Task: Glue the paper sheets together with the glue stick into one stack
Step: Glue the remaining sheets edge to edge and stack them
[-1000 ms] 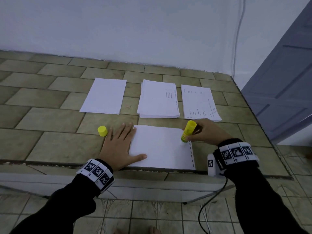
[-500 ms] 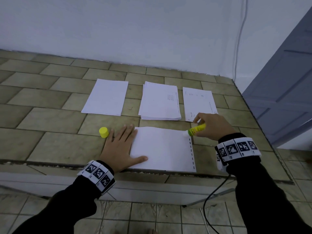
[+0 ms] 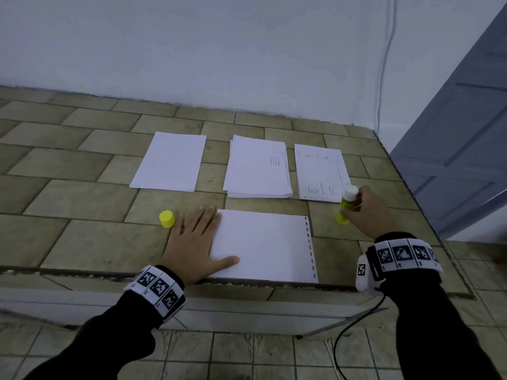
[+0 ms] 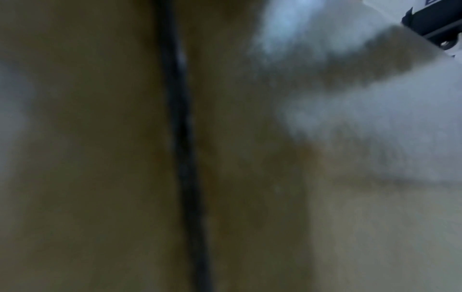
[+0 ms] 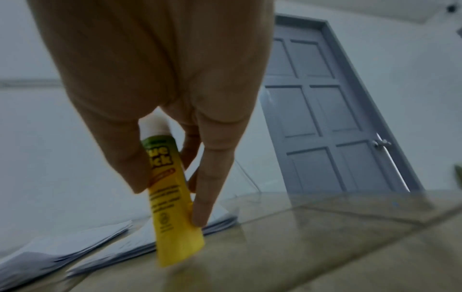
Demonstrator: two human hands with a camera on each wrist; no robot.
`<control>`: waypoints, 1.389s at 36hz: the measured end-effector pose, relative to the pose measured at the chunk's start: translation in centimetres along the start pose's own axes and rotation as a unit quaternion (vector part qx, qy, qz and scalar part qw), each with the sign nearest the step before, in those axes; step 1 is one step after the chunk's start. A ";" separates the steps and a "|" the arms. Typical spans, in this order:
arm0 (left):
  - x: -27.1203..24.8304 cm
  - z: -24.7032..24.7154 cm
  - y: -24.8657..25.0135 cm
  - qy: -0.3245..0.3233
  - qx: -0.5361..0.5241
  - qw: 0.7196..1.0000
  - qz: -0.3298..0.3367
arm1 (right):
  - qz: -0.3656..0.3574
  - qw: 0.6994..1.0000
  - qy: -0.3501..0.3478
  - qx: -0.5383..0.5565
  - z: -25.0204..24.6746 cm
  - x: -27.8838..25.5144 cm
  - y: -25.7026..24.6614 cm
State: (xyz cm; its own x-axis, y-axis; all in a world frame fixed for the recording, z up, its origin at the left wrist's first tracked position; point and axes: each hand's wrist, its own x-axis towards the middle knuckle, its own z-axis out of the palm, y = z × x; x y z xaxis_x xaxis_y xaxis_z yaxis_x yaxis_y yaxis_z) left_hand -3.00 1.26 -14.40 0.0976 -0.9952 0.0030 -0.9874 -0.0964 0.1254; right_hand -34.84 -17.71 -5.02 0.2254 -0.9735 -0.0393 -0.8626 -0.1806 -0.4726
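Left hand [image 3: 196, 242], fingers spread flat, pins the near sheet [image 3: 263, 246] against sliding, while the right hand [image 3: 367, 212] at its 2 o'clock pinches the uncapped glue stick [image 3: 347, 204] upright on the tiled counter [image 3: 82, 215], apparently parking it; cap [image 3: 166, 219] lies at 9 o'clock.

Left grip [image 3: 193, 241] flat, right grip [image 3: 366, 211] curled

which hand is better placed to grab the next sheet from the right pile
Right, probably: the right hand is beside the right pile, though it first must set down the glue stick. The left hand presses the near sheet.
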 end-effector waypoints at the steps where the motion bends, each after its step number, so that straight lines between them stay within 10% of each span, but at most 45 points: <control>1: 0.0 0.0 0.0 -0.003 0.002 1.000 0.000 | 0.021 1.000 0.000 0.008 0.1 0.1 0.2; 13: 0.0 0.0 0.0 -0.003 0.005 1.000 0.004 | 0.160 0.982 0.016 0.096 0.8 0.6 1.4; 22: -0.1 -0.2 0.0 -0.010 0.005 1.000 0.004 | 0.082 0.973 -0.211 -0.032 1.8 -2.3 -3.8; 29: -0.1 -0.3 0.1 -0.017 0.000 1.000 -0.005 | -0.042 0.999 -0.013 -0.009 3.8 2.7 -7.0; 41: 0.0 -0.4 0.1 -0.026 0.004 1.000 -0.012 | 0.032 0.980 -0.052 -0.189 6.2 7.3 -6.3; 50: -0.1 -0.4 0.1 -0.024 -0.007 1.000 -0.016 | 0.046 0.995 0.012 -0.083 5.4 8.8 -5.8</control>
State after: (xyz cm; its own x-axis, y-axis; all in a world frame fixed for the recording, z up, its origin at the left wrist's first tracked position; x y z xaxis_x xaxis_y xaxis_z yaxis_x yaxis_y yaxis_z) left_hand -3.01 1.37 -13.95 0.1216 -0.9914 -0.0492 -0.9822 -0.1273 0.1380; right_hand -25.42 -24.47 -7.33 0.1332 -0.9896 -0.0544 -0.9425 -0.1095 -0.3157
